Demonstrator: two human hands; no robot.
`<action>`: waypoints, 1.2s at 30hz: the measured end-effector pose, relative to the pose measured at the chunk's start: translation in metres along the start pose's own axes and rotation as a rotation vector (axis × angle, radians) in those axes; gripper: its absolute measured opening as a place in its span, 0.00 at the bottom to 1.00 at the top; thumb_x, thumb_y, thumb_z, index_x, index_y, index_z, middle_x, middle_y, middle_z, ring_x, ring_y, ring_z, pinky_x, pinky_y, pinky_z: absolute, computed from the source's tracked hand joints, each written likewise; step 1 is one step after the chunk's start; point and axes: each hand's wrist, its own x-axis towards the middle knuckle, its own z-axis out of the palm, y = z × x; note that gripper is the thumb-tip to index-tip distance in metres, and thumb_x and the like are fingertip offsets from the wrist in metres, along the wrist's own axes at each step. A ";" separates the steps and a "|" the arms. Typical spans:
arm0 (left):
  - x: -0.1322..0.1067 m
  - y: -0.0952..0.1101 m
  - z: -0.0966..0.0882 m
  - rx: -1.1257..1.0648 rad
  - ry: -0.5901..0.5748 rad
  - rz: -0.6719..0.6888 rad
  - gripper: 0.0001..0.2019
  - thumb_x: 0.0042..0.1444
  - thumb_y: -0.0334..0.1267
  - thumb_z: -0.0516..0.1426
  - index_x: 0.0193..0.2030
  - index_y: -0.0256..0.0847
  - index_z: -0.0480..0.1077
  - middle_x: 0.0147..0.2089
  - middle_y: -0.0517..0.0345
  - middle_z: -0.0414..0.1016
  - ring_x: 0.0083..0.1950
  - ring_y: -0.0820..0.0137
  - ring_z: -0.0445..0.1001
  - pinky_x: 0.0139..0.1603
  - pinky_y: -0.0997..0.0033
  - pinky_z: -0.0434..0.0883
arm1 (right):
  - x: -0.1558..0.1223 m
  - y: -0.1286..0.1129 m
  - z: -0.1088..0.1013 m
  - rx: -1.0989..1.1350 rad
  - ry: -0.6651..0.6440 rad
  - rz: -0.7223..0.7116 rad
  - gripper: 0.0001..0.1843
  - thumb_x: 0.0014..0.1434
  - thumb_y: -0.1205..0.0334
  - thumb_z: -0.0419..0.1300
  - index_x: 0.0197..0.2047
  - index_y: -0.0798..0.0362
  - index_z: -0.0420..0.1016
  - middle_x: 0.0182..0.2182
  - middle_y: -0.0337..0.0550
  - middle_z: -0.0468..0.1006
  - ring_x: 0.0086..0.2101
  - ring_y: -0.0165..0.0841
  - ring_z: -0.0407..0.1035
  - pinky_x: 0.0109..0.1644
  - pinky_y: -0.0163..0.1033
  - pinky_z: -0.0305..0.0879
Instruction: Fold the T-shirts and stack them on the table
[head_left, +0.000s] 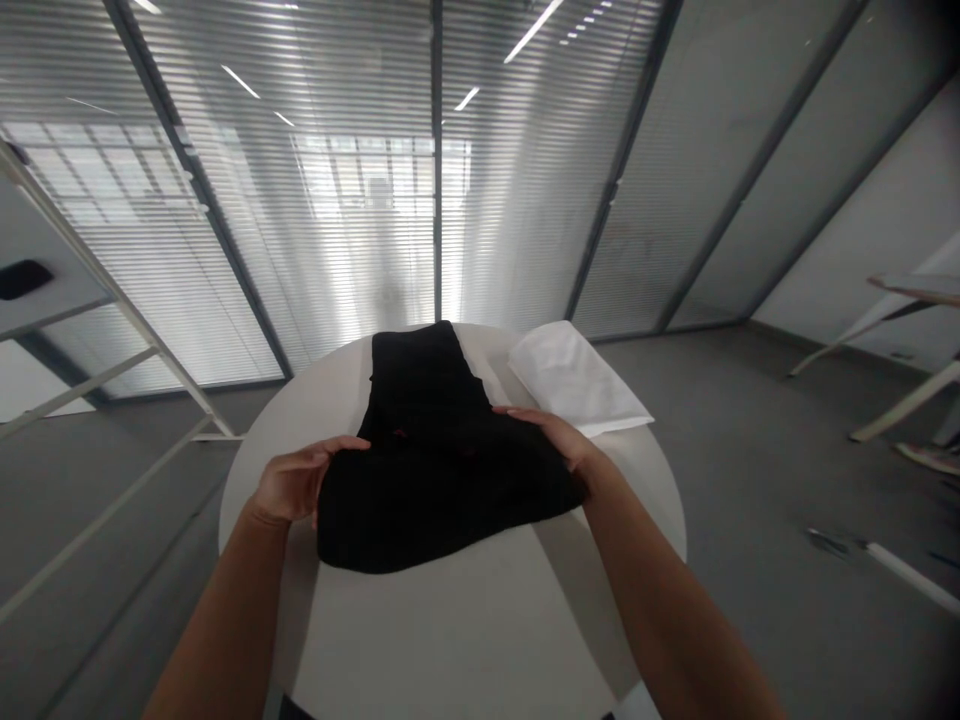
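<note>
One folded black garment (442, 470) lies on a round white table (450, 630), the left hand (296, 480) and right hand (559, 445) spread on its two sides, pinching nothing. One folded white cloth (577, 380) lies just beyond it.

Two bare hands, the left hand (296, 480) and the right hand (559, 445), rest on either side of a folded black garment (427, 450) atop a round white table (450, 620). A folded white cloth (574, 380) lies just beside it, before glass walls with slatted blinds (330, 200).
</note>
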 end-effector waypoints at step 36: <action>0.008 0.044 0.067 0.874 0.295 -0.236 0.24 0.45 0.62 0.58 0.33 0.40 0.74 0.23 0.50 0.73 0.21 0.62 0.70 0.26 0.65 0.63 | 0.002 0.002 0.034 -1.128 0.241 -0.526 0.14 0.67 0.54 0.49 0.43 0.48 0.74 0.38 0.44 0.77 0.40 0.38 0.71 0.44 0.40 0.60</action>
